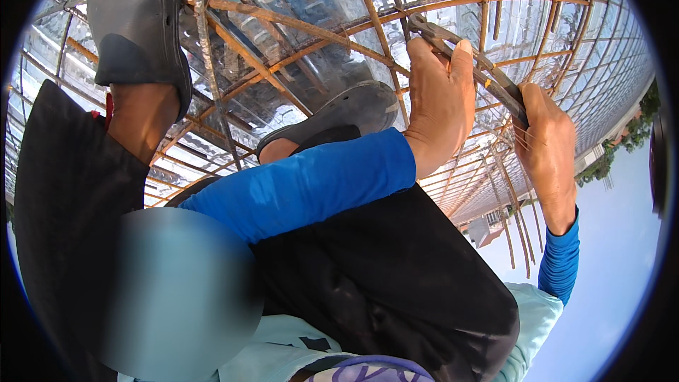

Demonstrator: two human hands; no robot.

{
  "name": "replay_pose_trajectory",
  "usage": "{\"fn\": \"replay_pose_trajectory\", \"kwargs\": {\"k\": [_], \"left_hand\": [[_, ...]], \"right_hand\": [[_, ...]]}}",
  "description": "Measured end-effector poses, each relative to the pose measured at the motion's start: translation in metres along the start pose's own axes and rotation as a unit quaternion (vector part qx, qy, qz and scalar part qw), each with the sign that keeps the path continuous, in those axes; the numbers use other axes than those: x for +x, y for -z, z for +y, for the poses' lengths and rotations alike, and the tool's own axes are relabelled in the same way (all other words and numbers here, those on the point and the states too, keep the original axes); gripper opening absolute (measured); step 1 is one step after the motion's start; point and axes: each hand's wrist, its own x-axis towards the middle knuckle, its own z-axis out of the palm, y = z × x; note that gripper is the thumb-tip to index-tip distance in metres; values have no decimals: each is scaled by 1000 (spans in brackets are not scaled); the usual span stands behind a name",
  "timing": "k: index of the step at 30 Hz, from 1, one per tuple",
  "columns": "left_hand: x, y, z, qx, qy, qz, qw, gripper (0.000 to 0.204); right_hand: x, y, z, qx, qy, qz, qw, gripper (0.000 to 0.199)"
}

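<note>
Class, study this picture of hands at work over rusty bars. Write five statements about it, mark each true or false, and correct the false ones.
1. The right hand grips the handles of the pliers. True.
2. The left hand rests on a knee. False: the left hand is up by the head of the pliers.
3. The person's sleeves are red. False: the sleeves are blue.
4. The shoes are dark. True.
5. The rusty bars all run side by side without crossing. False: many of the bars cross one another.
</note>
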Motion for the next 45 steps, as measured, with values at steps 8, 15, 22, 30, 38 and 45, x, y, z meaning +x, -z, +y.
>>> {"fn": "replay_pose_trajectory", "kwargs": {"k": [8,15,22,30,38,45], "left_hand": [[-27,38,-6,176,-57,-30,982,53],[-4,45,2,111,61,-99,987,59],[9,39,-2,-100,120,-122,980,33],[10,18,-12,-99,78,-46,991,27],[-3,13,-15,56,-3,25,998,35],[-35,34,-10,123,14,-50,991,51]], "right_hand": [[-23,-28,-22,510,-263,-220,789,44],[-33,-53,-19,758,-320,-275,497,42],[-41,-98,-33,814,-266,-262,444,41],[-47,-79,-79,125,-157,68,977,60],[-43,-83,-64,103,-138,13,985,36],[-45,-131,-46,467,-111,-20,877,12]]}}
